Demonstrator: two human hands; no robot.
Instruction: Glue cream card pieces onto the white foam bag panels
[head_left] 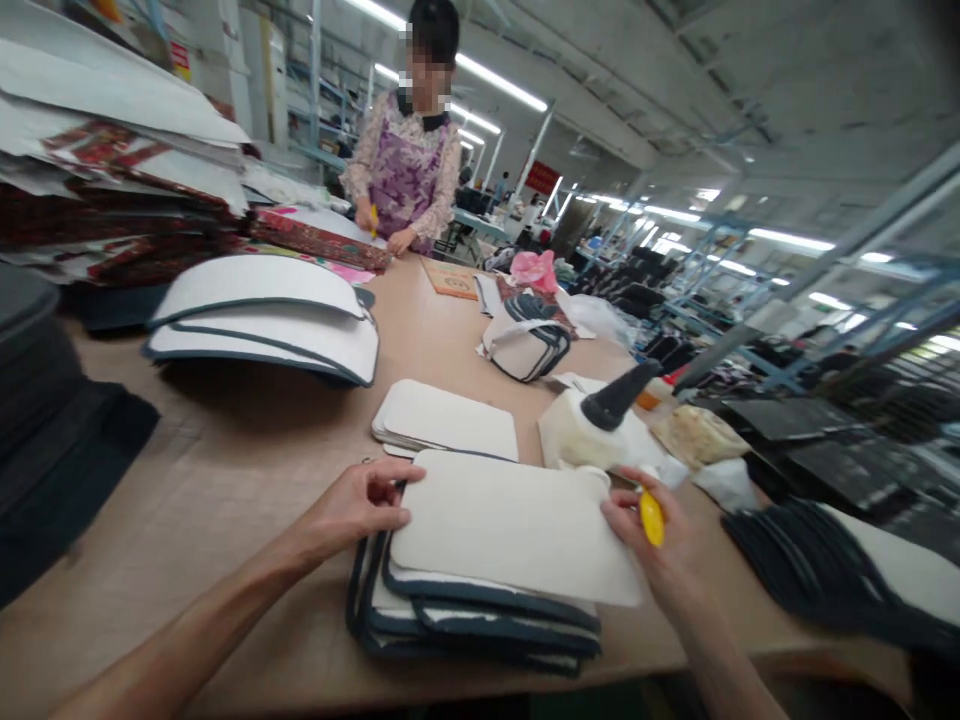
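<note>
Your left hand (pixel 382 497) is closed on the upper left corner of the cream rectangular board (pixel 510 520), thumb and fingers pinching it. Your right hand (pixel 651 515) has the board's right edge, and there's a small yellow tool (pixel 651 517) tucked in that same hand. The board lies over the stack of cream panels with dark blue edging (pixel 480 630), its right end jutting out past them. Just beyond the board sits a low pile of plain cream pieces (pixel 450 418); at its far right, the cloudy white plastic bottle with a black nozzle (pixel 574 430). Farther off to the board's left, curved white panels with dark trim (pixel 262 320) rest on the brown worktop (pixel 300 420), and across it stands a person in a purple patterned apron (pixel 409 165).
</note>
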